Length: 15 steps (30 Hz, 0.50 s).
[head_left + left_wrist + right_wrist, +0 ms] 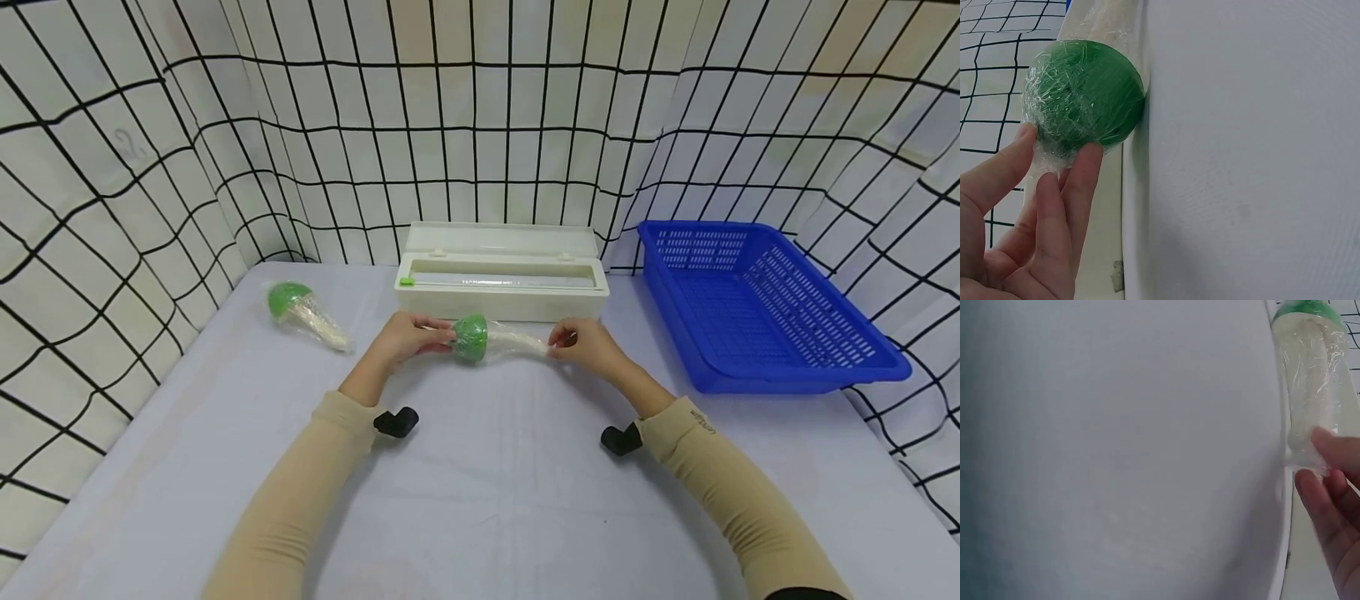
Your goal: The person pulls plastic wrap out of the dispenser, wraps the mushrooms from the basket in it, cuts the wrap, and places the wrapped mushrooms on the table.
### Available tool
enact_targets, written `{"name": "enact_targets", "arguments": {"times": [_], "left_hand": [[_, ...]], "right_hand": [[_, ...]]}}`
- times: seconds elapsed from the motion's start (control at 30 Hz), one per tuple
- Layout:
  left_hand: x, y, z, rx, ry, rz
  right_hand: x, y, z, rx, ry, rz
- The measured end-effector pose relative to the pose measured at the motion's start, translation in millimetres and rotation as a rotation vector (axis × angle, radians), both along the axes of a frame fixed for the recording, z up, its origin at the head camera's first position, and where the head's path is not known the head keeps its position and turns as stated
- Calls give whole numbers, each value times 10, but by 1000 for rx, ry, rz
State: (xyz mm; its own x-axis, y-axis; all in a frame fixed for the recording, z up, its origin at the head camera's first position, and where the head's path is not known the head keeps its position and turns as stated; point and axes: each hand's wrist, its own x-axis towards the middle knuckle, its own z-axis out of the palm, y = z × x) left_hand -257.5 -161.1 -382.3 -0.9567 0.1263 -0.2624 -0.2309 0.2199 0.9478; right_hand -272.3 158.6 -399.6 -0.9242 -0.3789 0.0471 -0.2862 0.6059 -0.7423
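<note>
Near the centre of the head view, both hands hold one wrapped toy [487, 337], a green dome w/ a pale stem, covered in clear film and lying sideways on the table [480, 500]. The left hand [408, 337] is at the green end: in the left wrist view its fingers [1079, 181] are curled and pinch the loose film just under the green dome [1085, 94]. The right hand [588, 343] is at the other end; in the right wrist view, at the right edge of the frame, its fingertips [1335, 450] pinch the film at the tip of the pale stem [1310, 394].

Just behind the toy, above centre of the head view, stands a white film dispenser box [501, 271] w/ its lid open and a small green slider [407, 282] at its left end. A second wrapped toy [303, 312] lies at centre left of the frame, well apart from the hands. A blue basket [757, 304] sits at the right side of the frame, near the box. A black-and-white grid cloth [150, 150] hangs around the table in the upper part of the picture. A small black wrist mount [396, 422] shows at each wrist.
</note>
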Motion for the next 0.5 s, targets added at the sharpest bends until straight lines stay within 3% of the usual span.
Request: {"name": "enact_targets", "arguments": {"times": [0.37, 0.5], "left_hand": [[29, 22, 0, -32, 33, 83], [31, 9, -12, -46, 35, 83]], "right_hand": [[-20, 11, 45, 1, -117, 40], [-36, -37, 49, 66, -118, 53]]}}
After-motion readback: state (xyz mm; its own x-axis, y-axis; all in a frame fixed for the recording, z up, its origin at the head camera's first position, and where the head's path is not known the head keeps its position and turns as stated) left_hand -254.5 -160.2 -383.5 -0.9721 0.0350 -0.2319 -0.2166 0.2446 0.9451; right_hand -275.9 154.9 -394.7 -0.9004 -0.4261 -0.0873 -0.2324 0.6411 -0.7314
